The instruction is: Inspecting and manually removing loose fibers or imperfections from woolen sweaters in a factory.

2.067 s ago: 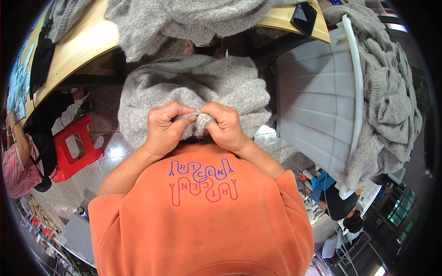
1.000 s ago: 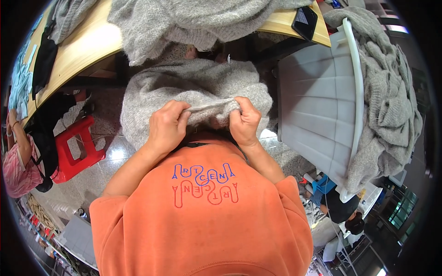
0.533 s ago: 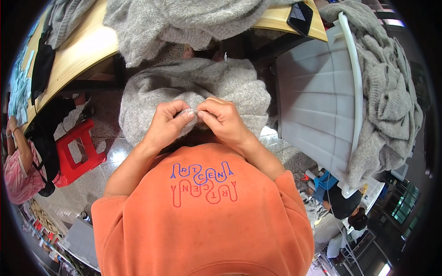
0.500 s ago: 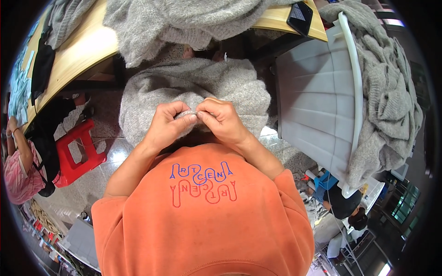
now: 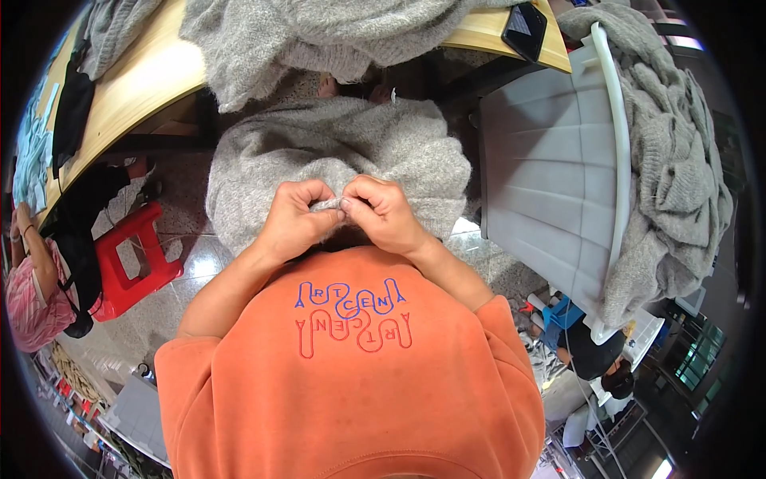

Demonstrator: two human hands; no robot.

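Observation:
A grey fuzzy knitted garment (image 5: pixel 271 160) lies spread over my lap. Its near edge is pinched between thumb and fingers of my left hand (image 5: pixel 299 217). Close beside it, my right hand (image 5: pixel 383 211) grips the same edge, its thumb and forefinger pressed together. A short rolled bit of knit shows between the two hands. Whether a needle or thread is in my fingers is too small to tell.
More grey knitwear (image 5: pixel 319 32) hangs over the wooden table (image 5: pixel 167 72), where a dark phone (image 5: pixel 524 32) lies near the corner. A large grey bin (image 5: pixel 550 168) at the right has knitwear (image 5: pixel 670 152) draped over its rim. Left are a red stool (image 5: pixel 136 259) and a co-worker (image 5: pixel 40 271).
My fingers have shifted slightly along the garment's edge, and a little more of the knit shows between them. Both hands keep their hold.

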